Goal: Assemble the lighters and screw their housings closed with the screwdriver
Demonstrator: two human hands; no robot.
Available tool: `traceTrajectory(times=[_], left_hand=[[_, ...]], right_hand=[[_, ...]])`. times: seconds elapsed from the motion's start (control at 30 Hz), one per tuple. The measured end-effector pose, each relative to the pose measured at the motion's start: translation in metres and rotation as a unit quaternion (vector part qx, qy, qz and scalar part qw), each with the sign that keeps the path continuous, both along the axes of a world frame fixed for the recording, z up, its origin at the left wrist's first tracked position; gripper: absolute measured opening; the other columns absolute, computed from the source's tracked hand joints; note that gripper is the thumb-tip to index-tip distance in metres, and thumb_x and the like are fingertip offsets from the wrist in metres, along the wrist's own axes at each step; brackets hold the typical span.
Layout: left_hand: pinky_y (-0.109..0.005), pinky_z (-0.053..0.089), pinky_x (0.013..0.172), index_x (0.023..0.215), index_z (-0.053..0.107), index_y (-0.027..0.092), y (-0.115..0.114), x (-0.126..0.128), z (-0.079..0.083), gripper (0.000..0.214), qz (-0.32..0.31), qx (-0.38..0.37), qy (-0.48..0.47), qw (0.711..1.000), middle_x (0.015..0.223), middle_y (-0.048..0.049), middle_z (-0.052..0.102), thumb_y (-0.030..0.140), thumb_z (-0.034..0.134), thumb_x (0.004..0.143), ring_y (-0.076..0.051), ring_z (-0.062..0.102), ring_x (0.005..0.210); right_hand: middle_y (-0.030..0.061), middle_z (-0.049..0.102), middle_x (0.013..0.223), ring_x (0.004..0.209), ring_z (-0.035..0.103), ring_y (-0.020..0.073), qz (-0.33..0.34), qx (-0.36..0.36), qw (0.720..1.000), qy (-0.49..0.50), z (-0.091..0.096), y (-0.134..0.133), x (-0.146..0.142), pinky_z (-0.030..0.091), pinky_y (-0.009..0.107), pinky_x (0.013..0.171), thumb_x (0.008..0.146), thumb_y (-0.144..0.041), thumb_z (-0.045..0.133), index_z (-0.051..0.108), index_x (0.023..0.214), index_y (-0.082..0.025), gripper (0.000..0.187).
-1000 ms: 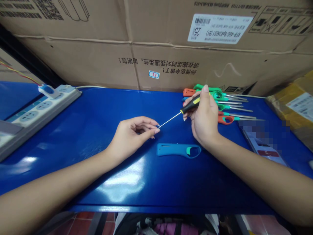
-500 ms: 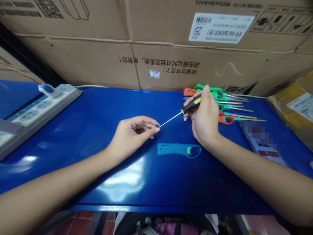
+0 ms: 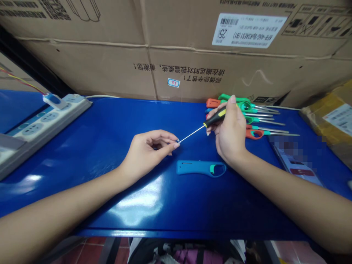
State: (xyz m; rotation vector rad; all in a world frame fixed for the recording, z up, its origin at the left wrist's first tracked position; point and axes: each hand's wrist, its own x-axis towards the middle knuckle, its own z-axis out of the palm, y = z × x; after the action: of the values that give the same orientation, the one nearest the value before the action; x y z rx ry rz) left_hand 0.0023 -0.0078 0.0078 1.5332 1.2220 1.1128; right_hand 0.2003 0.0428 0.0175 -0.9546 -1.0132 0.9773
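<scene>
A black and yellow screwdriver point(image 3: 216, 116) is gripped by its handle in my right hand point(image 3: 231, 135), its thin shaft slanting down to the left. At the shaft's tip, my left hand point(image 3: 150, 148) pinches with thumb and fingertips; whether it holds the tip alone or some tiny piece there, I cannot make out. Just below and between my hands, a blue lighter body point(image 3: 196, 168) with a teal trigger lies flat on the table, no metal tube showing on it. Behind my right hand lie several long-necked lighters point(image 3: 255, 134) in orange and green, partly hidden by that hand.
A white power strip point(image 3: 49, 119) with a plug in it lies at the left. Behind the blue table point(image 3: 110, 113) stands a large cardboard box point(image 3: 110, 73). A taped box point(image 3: 334, 121) sits at the right, near a flat printed packet point(image 3: 302, 170).
</scene>
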Motion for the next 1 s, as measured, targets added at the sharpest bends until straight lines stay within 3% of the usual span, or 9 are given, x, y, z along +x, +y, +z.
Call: traceTrajectory(times=[0.13, 0.33, 1.0], left_hand=[[-0.019, 0.056, 0.06, 0.089, 0.077, 0.015, -0.001, -0.001, -0.001, 0.017, -0.004, 0.0, 0.007, 1.0, 0.076, -0.0027, 0.078, 0.026, 0.084, 0.077, -0.01, 0.069, 0.06], [-0.02, 0.055, 0.063, 0.09, 0.077, 0.016, -0.001, -0.001, -0.002, 0.018, 0.001, -0.002, 0.021, 1.0, 0.079, -0.0028, 0.078, 0.028, 0.084, 0.078, -0.011, 0.069, 0.063], [-0.02, 0.053, 0.064, 0.093, 0.078, 0.019, -0.001, -0.004, -0.008, 0.015, -0.035, 0.039, 0.057, 0.997, 0.086, -0.0021, 0.08, 0.03, 0.081, 0.082, -0.012, 0.072, 0.072]], right_hand=[[-0.0029, 0.06, 0.065, 0.052, 0.056, 0.0107, 0.002, 0.015, 0.999, 0.032, -0.001, 0.001, -0.002, 0.04, 0.023, 0.041, 0.095, -0.057, 0.057, 0.049, 0.081, -0.025, 0.036], [-0.0043, 0.061, 0.062, 0.048, 0.056, 0.01, -0.007, 0.042, 0.998, 0.04, -0.006, 0.005, -0.003, 0.039, 0.021, 0.036, 0.088, -0.069, 0.06, 0.051, 0.081, -0.024, 0.046], [-0.0056, 0.061, 0.065, 0.047, 0.057, 0.0089, -0.001, 0.113, 0.994, 0.012, -0.01, 0.0, -0.004, 0.041, 0.019, 0.034, 0.098, -0.059, 0.053, 0.051, 0.086, -0.025, 0.036]])
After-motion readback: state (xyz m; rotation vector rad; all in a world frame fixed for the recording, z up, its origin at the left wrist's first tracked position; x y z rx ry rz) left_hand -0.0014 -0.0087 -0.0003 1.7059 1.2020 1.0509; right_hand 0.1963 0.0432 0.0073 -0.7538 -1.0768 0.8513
